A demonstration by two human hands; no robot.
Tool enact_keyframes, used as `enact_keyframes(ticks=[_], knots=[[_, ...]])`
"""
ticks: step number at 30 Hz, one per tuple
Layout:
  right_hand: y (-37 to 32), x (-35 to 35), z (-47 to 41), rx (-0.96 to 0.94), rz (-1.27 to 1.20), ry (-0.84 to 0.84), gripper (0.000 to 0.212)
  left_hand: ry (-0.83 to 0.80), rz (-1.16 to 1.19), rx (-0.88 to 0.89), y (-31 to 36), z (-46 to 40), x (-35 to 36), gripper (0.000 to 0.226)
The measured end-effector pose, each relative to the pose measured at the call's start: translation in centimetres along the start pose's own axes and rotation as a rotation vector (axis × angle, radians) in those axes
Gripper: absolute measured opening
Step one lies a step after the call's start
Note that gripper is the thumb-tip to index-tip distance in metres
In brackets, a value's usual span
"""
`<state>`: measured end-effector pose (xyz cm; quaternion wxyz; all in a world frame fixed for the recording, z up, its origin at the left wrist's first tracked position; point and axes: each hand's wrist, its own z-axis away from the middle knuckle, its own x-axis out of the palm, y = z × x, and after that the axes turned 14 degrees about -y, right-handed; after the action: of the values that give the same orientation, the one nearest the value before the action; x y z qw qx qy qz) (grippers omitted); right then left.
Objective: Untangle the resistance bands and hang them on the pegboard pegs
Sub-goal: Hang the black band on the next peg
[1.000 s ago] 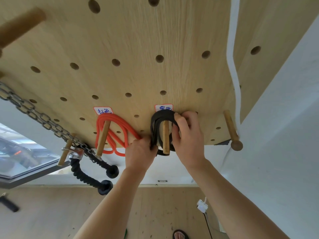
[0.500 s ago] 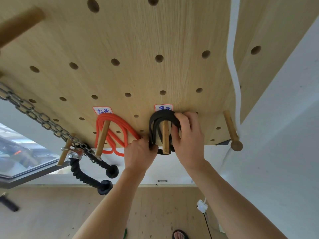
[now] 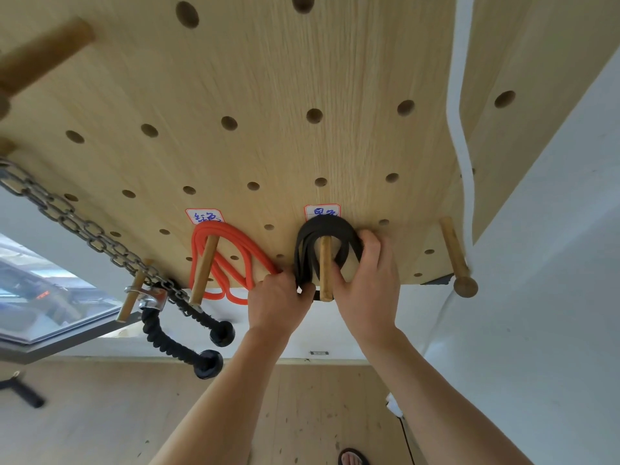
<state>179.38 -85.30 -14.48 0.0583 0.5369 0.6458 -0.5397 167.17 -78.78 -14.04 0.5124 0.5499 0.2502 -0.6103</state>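
Observation:
A black resistance band [image 3: 322, 229] is looped in several coils over a wooden peg [image 3: 325, 268] on the light wooden pegboard [image 3: 268, 78], under a handwritten label [image 3: 322, 211]. My left hand [image 3: 280, 305] grips the left lower part of the black coils. My right hand [image 3: 367, 280] holds the coils' right side, its fingers curled over the band beside the peg. A red resistance band [image 3: 235, 255] hangs in loops over the neighbouring peg [image 3: 203, 270] to the left, under its own label [image 3: 204, 216].
A metal chain [image 3: 77, 226] with a black rope handle [image 3: 174, 344] hangs from the board's left side. A bare peg [image 3: 454, 253] sticks out at the right, beside a white strap [image 3: 459, 112]. Another peg [image 3: 43, 55] is top left. Below lie the floor and a foot [image 3: 352, 458].
The black band's coils have been spread a little wider over the peg. My right hand has shifted slightly right and up along them; my left hand stays put.

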Motion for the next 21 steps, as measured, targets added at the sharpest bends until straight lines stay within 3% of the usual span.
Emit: enact_keyframes(ticks=[3,5,9,14,21], knots=[[-0.5,-0.2,0.9,0.078,-0.06,0.037,0.062,-0.023,0.007,-0.003,0.0,-0.1,0.1,0.032],[-0.9,-0.1,2.2,0.061,-0.106,0.06,0.049,-0.03,0.01,-0.003,-0.1,-0.2,0.2,0.033],[-0.7,1.4,4.3,0.04,-0.102,-0.127,0.025,-0.074,0.014,0.013,-0.3,-0.5,0.0,0.035],[0.1,3.7,4.5,0.034,-0.05,-0.292,0.023,-0.165,0.084,0.067,-1.3,-1.0,-0.4,0.029],[0.4,5.3,4.3,0.088,-0.028,-0.346,0.024,-0.218,0.038,0.129,-2.0,-1.5,-0.6,0.042]])
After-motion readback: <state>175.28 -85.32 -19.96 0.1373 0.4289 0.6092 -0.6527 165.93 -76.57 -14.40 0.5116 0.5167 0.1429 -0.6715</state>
